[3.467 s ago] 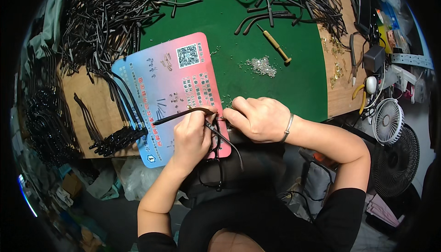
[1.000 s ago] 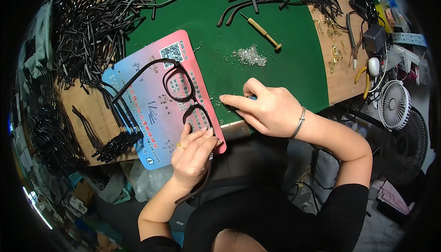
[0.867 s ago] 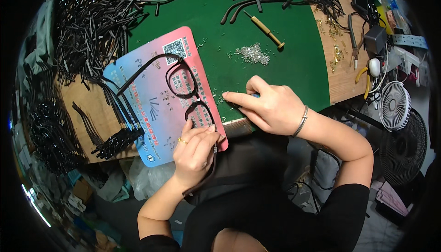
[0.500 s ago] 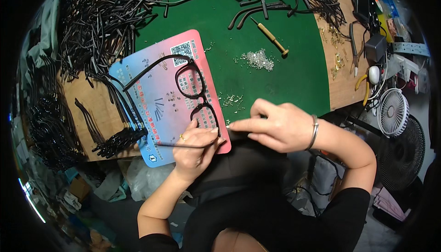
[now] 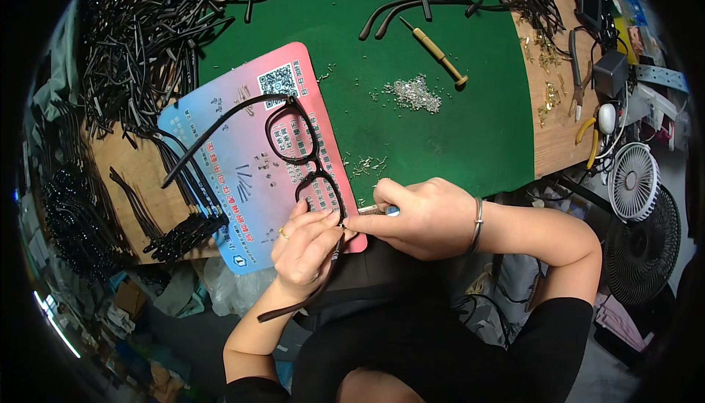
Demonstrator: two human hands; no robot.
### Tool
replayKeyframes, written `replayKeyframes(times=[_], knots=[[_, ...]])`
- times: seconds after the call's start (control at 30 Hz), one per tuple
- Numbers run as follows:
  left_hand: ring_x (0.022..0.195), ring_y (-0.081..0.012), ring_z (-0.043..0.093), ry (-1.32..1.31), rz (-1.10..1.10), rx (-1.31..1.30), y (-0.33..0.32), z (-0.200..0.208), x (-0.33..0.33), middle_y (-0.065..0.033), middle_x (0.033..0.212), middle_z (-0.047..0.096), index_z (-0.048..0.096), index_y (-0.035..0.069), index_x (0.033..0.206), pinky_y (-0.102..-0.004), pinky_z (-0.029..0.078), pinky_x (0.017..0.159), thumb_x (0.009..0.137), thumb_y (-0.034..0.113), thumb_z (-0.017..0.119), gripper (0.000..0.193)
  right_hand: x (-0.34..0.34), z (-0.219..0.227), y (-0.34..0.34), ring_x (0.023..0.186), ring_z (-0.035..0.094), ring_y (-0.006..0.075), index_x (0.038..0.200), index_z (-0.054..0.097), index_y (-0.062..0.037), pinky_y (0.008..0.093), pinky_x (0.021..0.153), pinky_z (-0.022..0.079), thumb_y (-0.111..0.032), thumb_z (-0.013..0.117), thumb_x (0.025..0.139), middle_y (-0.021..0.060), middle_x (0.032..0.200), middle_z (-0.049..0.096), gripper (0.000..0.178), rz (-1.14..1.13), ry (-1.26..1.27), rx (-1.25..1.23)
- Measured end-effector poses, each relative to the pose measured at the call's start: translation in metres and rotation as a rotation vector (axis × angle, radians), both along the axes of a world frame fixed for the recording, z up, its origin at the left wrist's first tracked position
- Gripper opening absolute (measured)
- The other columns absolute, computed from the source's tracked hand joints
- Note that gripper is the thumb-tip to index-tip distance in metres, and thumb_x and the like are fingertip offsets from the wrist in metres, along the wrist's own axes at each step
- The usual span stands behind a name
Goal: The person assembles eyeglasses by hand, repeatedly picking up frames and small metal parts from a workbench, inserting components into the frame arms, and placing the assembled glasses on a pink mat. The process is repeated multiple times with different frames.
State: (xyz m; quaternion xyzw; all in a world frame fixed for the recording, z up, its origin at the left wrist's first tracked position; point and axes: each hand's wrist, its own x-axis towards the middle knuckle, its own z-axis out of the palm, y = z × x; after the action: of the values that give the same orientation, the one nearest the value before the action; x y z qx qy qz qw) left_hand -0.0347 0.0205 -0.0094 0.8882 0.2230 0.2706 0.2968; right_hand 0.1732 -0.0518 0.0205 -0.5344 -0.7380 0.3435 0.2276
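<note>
My left hand [image 5: 302, 250] is closed on a black eyeglass frame [image 5: 316, 161] near its lower hinge. One temple arm [image 5: 228, 118] stretches out over the printed mat, while the other temple [image 5: 297, 306] hangs below my left hand. My right hand [image 5: 422, 219] is closed, its fingertip meeting my left fingers at that hinge. A small blue and pale piece [image 5: 393, 211] shows among its curled fingers; what it belongs to is hidden. Under the frame lies the pink and blue mat [image 5: 242, 153], with small metal parts [image 5: 266, 172] on it.
On the green mat [image 5: 455, 146] sit a pile of tiny clear-silver parts [image 5: 413, 94], scattered screws [image 5: 369, 165] and a brass screwdriver [image 5: 439, 56]. Heaps of dark temples [image 5: 139, 43] crowd the left. Pliers [image 5: 576, 73], gold parts [image 5: 547, 98] and a white fan [image 5: 633, 181] are at the right.
My right hand has come left from the mat's edge to the hinge and curled its fingers. The lower temple has swung down toward me. The frame and printed mat appear slightly further left.
</note>
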Motion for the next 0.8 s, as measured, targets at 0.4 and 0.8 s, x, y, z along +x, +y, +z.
replayKeyframes(times=[0.4, 0.8], knots=[[0.076, -0.0213, 0.064, -0.064, -0.022, 0.125, 0.000, -0.012, 0.000, -0.0060, 0.082, 0.065, 0.064, 0.006, 0.078, -0.0442, 0.050, 0.086, 0.061, 0.010, 0.078, 0.023, 0.008, 0.001, 0.011, 0.055, 0.061, 0.0258, 0.113, 0.052, -0.0100, 0.0362, 0.045, 0.049, -0.014, 0.059, 0.073, 0.0144, 0.087, 0.050, 0.041, 0.239, -0.198, -0.004], [0.076, -0.0200, 0.063, -0.076, -0.012, 0.162, -0.001, -0.016, 0.001, -0.0056, 0.080, 0.065, 0.063, 0.005, 0.079, -0.0428, 0.050, 0.086, 0.062, 0.011, 0.079, 0.024, 0.011, -0.003, 0.015, 0.055, 0.061, 0.0254, 0.107, 0.053, -0.0089, 0.0365, 0.046, 0.050, -0.014, 0.059, 0.073, 0.0138, 0.084, 0.049, 0.035, 0.288, -0.214, 0.096]])
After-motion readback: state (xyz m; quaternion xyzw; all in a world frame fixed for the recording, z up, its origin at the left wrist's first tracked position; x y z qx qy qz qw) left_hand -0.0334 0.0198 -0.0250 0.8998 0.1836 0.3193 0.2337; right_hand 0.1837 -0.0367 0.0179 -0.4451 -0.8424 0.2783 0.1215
